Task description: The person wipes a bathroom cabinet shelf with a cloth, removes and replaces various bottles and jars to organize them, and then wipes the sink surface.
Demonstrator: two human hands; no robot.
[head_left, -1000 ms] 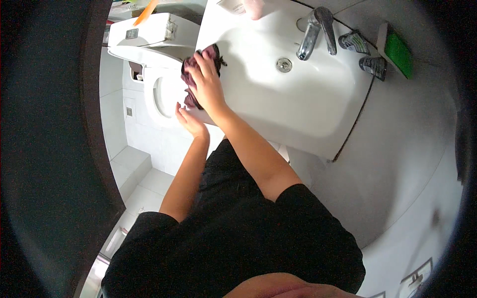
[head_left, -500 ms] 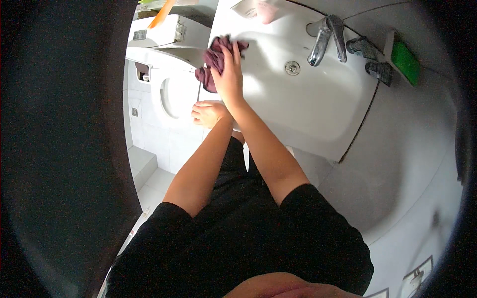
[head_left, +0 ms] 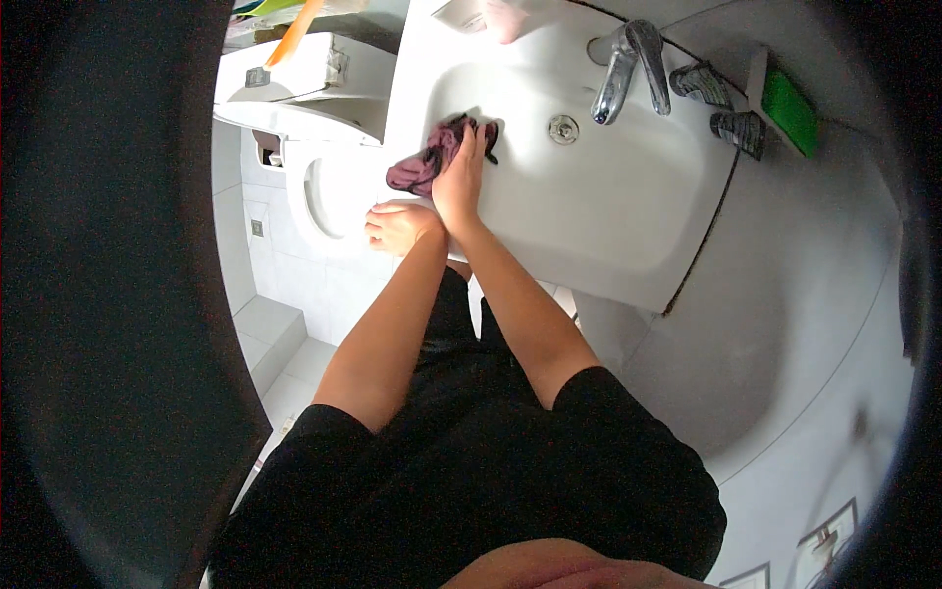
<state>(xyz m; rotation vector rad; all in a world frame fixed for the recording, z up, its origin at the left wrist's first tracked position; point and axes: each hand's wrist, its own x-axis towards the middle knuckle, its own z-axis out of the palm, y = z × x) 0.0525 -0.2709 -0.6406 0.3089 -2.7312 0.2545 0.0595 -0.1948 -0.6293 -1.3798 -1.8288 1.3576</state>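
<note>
My right hand (head_left: 458,187) presses a crumpled dark purple cloth (head_left: 416,173) against the near left part of the white washbasin (head_left: 628,226). The fingers lie along the cloth's right side and cover part of it. Part of the cloth hangs over toward the basin's left rim. Just below it, my left hand (head_left: 396,227) is curled closed at the basin's front left corner, with no object seen in it. The two wrists are close together.
A chrome faucet (head_left: 618,83) stands at the basin's back right, by the drain (head_left: 563,130). Dark brushes (head_left: 738,133) and a green scrubbing sponge (head_left: 790,113) lie beyond. A pink object (head_left: 503,20) sits on the far rim. Left of the basin is a toilet (head_left: 329,196).
My right hand has drawn the cloth nearer to me and slightly right, from the left rim into the basin. My left hand stays at the front corner. The view has shifted a little.
</note>
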